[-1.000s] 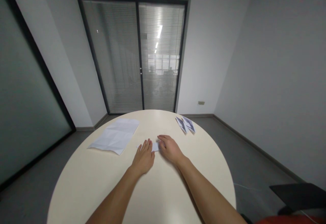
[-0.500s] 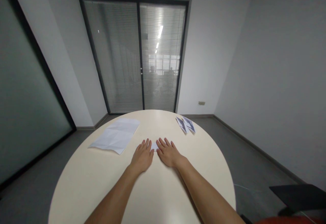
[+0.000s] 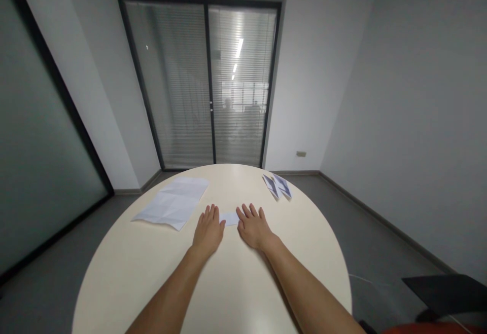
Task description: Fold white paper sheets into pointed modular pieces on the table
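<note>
A small folded white paper (image 3: 229, 218) lies on the round cream table (image 3: 152, 273) between my two hands. My left hand (image 3: 208, 230) rests flat on the table, fingers stretched out, touching the paper's left end. My right hand (image 3: 252, 227) lies flat too, fingers spread, touching the paper's right end. Neither hand grips anything.
A creased white sheet (image 3: 172, 202) lies to the left on the table. Two small folded printed papers (image 3: 277, 185) sit at the far right edge. Glass doors with blinds (image 3: 207, 80) stand behind the table. A dark chair (image 3: 445, 293) is at the lower right.
Both hands have flattened and slid apart sideways, uncovering more of the small folded paper between them. The right hand's curled fingers have stretched out.
</note>
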A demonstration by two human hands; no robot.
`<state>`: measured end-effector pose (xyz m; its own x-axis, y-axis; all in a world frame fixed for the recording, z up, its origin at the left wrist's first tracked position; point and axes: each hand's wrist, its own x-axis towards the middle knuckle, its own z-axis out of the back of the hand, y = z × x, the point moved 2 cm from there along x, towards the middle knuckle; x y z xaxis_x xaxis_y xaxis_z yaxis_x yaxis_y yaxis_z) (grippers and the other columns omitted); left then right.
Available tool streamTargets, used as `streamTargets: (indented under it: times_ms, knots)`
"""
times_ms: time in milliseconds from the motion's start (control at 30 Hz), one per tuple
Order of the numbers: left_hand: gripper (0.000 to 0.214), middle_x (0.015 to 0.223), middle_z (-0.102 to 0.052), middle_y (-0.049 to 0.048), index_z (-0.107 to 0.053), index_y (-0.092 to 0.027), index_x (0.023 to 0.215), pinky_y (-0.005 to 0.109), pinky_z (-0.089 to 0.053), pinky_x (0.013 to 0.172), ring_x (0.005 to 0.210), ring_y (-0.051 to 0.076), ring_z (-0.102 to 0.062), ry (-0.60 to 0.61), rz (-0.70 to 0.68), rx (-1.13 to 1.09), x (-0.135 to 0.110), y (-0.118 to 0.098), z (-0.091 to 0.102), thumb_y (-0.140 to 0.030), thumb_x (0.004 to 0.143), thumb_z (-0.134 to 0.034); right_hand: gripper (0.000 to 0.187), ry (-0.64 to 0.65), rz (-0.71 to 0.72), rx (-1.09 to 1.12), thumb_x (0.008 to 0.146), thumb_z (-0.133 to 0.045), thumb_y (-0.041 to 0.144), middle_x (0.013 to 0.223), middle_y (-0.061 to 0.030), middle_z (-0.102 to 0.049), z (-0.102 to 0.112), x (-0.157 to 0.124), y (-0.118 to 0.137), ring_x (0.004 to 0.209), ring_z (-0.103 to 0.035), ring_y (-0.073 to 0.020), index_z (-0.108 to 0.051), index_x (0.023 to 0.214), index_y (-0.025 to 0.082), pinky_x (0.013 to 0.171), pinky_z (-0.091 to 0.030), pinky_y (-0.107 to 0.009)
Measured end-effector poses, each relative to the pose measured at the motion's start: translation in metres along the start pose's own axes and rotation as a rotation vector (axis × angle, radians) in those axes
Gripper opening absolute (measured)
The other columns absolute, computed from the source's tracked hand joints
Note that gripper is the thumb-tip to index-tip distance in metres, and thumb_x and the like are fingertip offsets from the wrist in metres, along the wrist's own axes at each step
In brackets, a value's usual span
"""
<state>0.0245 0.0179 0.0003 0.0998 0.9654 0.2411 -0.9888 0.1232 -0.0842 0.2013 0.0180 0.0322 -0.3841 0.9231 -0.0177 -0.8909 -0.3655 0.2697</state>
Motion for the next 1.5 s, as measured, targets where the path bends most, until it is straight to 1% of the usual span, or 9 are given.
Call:
streamTargets:
  times_ms: [100, 167, 500, 700, 867, 967, 1067, 1267, 1500]
  knots:
    - [0.056, 0.159, -0.037, 0.0181, -0.043, -0.009, 0.150, 0.048, -0.031, 0.119, 0.149, 0.032, -0.032, 0.038, -0.027, -0.020, -0.001, 0.001, -0.001, -0.035, 0.102, -0.032, 0.059, 0.010, 0.172, 0.028, 0.102, -0.028, 0.034, 0.166, -0.0070, -0.023, -0.002, -0.001, 0.006, 0.154, -0.012, -0.0313, -0.027, 0.159, 0.023, 0.122, -0.005, -0.059]
    - [0.057, 0.160, -0.035, 0.0175, -0.042, -0.011, 0.151, 0.050, -0.030, 0.119, 0.149, 0.034, -0.031, 0.039, -0.011, -0.011, -0.003, 0.001, -0.001, -0.038, 0.102, -0.032, 0.059, 0.046, 0.197, 0.058, 0.102, -0.026, 0.037, 0.167, -0.0056, -0.021, -0.004, 0.000, 0.007, 0.154, -0.013, -0.0320, -0.027, 0.160, 0.025, 0.122, -0.008, -0.059]
    - [0.062, 0.160, -0.032, 0.0208, -0.041, -0.009, 0.151, 0.056, -0.029, 0.118, 0.149, 0.037, -0.030, 0.025, 0.125, 0.006, -0.001, 0.007, -0.003, -0.044, 0.101, -0.032, 0.062, 0.098, -0.047, 0.061, 0.103, -0.027, 0.045, 0.168, -0.0054, -0.012, -0.003, 0.007, -0.025, 0.155, -0.005, -0.0342, -0.022, 0.161, 0.025, 0.121, -0.009, -0.060]
    - [0.057, 0.159, -0.035, 0.0214, -0.043, -0.008, 0.149, 0.055, -0.032, 0.116, 0.149, 0.037, -0.031, 0.002, 0.141, 0.055, 0.001, 0.012, 0.002, -0.037, 0.101, -0.034, 0.054, -0.050, 0.009, 0.132, 0.096, -0.047, 0.039, 0.162, -0.0125, -0.034, 0.004, 0.009, -0.034, 0.150, -0.026, -0.0352, -0.049, 0.147, 0.023, 0.118, -0.020, -0.056]
    - [0.057, 0.159, -0.035, 0.0215, -0.041, -0.007, 0.151, 0.053, -0.031, 0.117, 0.148, 0.038, -0.032, -0.026, 0.151, 0.050, 0.002, 0.011, 0.005, -0.037, 0.101, -0.037, 0.035, -0.183, 0.119, 0.275, 0.083, -0.067, 0.031, 0.118, -0.0111, -0.069, 0.013, 0.011, -0.040, 0.108, -0.061, -0.0246, -0.069, 0.116, 0.019, 0.094, -0.044, -0.035]
    - [0.056, 0.159, -0.035, 0.0214, -0.041, -0.008, 0.150, 0.052, -0.030, 0.118, 0.149, 0.037, -0.031, -0.055, 0.161, 0.049, 0.003, 0.014, 0.005, -0.034, 0.101, -0.039, 0.028, -0.176, 0.086, 0.372, 0.080, -0.069, 0.026, 0.100, -0.0067, -0.072, 0.013, 0.014, -0.042, 0.086, -0.063, -0.0193, -0.070, 0.107, 0.020, 0.076, -0.044, -0.028]
    - [0.054, 0.160, -0.036, 0.0198, -0.042, -0.009, 0.150, 0.050, -0.031, 0.117, 0.149, 0.036, -0.031, -0.095, 0.161, 0.067, 0.003, 0.018, 0.006, -0.029, 0.100, -0.039, 0.023, -0.183, 0.066, 0.422, 0.081, -0.066, 0.022, 0.095, -0.0043, -0.073, 0.012, 0.016, -0.045, 0.080, -0.063, -0.0172, -0.069, 0.105, 0.021, 0.071, -0.042, -0.026]
    - [0.060, 0.160, -0.034, 0.0207, -0.045, -0.008, 0.149, 0.052, -0.026, 0.119, 0.149, 0.040, -0.029, -0.132, 0.261, 0.117, 0.002, 0.022, 0.012, -0.038, 0.096, -0.046, 0.029, -0.312, -0.088, 0.290, 0.090, -0.056, 0.016, 0.105, -0.0077, -0.073, 0.028, 0.017, -0.057, 0.092, -0.066, -0.0184, -0.061, 0.119, 0.020, 0.080, -0.043, -0.026]
    - [0.058, 0.154, -0.044, 0.0208, -0.049, -0.012, 0.145, 0.057, -0.027, 0.112, 0.136, 0.044, -0.044, -0.059, 0.373, 0.110, -0.001, 0.016, 0.017, -0.043, 0.097, -0.043, 0.043, -0.331, -0.299, -0.138, 0.095, -0.042, 0.009, 0.105, -0.0110, -0.074, 0.065, 0.022, -0.056, 0.096, -0.070, -0.0249, -0.056, 0.133, 0.023, 0.079, -0.045, -0.031]
